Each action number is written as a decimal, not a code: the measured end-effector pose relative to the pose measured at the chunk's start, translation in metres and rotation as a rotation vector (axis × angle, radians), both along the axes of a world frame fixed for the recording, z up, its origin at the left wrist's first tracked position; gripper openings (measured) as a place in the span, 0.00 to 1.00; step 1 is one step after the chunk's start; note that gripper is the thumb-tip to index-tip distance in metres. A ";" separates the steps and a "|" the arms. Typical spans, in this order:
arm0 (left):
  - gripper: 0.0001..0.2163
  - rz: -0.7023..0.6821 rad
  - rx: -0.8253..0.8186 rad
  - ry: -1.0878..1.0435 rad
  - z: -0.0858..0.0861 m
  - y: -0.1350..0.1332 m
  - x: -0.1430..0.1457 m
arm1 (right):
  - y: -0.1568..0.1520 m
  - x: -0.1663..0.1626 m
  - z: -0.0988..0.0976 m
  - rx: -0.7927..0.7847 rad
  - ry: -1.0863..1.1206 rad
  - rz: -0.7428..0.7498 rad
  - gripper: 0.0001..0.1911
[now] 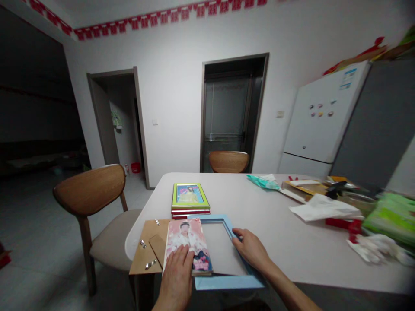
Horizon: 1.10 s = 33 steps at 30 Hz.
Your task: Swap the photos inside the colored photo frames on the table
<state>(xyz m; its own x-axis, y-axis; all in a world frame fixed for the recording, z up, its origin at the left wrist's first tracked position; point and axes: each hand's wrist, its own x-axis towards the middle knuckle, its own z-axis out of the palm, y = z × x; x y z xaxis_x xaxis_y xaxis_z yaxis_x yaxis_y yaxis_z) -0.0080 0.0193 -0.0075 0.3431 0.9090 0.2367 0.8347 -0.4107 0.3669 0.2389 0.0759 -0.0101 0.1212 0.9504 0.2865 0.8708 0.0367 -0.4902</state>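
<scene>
A pink photo print showing a person in white lies at the table's near left edge. My left hand rests flat on its lower part, fingers stretched out. To its right is a light blue picture frame, its lower bar jutting past the table edge. Around the frame's right side my right hand is closed, thumb toward the top. The photo covers the frame's left part. Left of the photo, partly beneath it, lies a brown backing board with metal clips and a stand flap.
Behind the photo sits a stack of framed pictures, a green frame on top. On the table's right are white paper, a teal plastic wrapper, a green package and crumpled tissue. Wooden chairs stand left and behind.
</scene>
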 end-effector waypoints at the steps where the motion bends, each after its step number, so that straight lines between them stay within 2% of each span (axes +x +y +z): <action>1: 0.25 -0.003 0.022 -0.050 0.001 0.002 -0.002 | -0.001 -0.003 0.003 0.042 0.016 0.014 0.20; 4: 0.21 0.037 0.100 -0.341 0.013 0.008 -0.010 | -0.008 -0.017 0.015 0.141 0.158 0.087 0.19; 6: 0.17 0.130 0.107 -0.641 0.026 0.011 -0.012 | -0.013 -0.033 0.022 0.089 0.346 0.187 0.18; 9: 0.17 0.216 -0.039 -1.161 0.042 0.011 -0.002 | -0.017 -0.062 0.026 -0.141 0.716 0.293 0.19; 11: 0.20 0.168 -0.177 -1.437 0.043 0.008 0.011 | -0.018 -0.078 0.026 -0.267 1.006 0.310 0.19; 13: 0.20 0.079 -0.274 -1.547 0.038 0.004 0.026 | -0.016 -0.086 0.028 -0.265 1.275 0.311 0.16; 15: 0.21 0.018 -0.323 -1.515 0.030 0.000 0.035 | -0.013 -0.083 0.033 -0.189 1.432 0.302 0.13; 17: 0.24 0.010 -0.334 -1.441 0.024 -0.002 0.035 | -0.008 -0.070 0.038 -0.153 1.439 0.276 0.15; 20: 0.28 0.086 -0.307 -1.248 0.019 -0.003 0.025 | 0.000 -0.041 0.039 -0.203 1.277 0.223 0.17; 23: 0.26 0.133 -0.272 -0.879 0.017 -0.006 0.017 | 0.006 -0.017 0.032 -0.287 1.096 0.161 0.18; 27: 0.25 0.028 -0.253 -0.489 0.013 -0.010 0.020 | 0.013 -0.013 0.020 -0.328 0.923 0.164 0.19; 31: 0.26 -0.065 -0.251 -0.297 0.013 -0.011 0.025 | 0.018 -0.025 0.018 -0.286 0.736 0.169 0.20; 33: 0.26 -0.105 -0.265 -0.243 0.015 -0.011 0.024 | 0.021 -0.029 0.020 -0.213 0.535 0.142 0.20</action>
<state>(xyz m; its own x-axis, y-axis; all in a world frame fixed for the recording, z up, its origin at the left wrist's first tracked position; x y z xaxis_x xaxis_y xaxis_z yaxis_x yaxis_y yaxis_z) 0.0164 0.0085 0.0073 0.4006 0.9123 0.0845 0.6684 -0.3541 0.6541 0.2103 0.0965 0.0102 0.0635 0.9977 0.0219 0.4941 -0.0124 -0.8693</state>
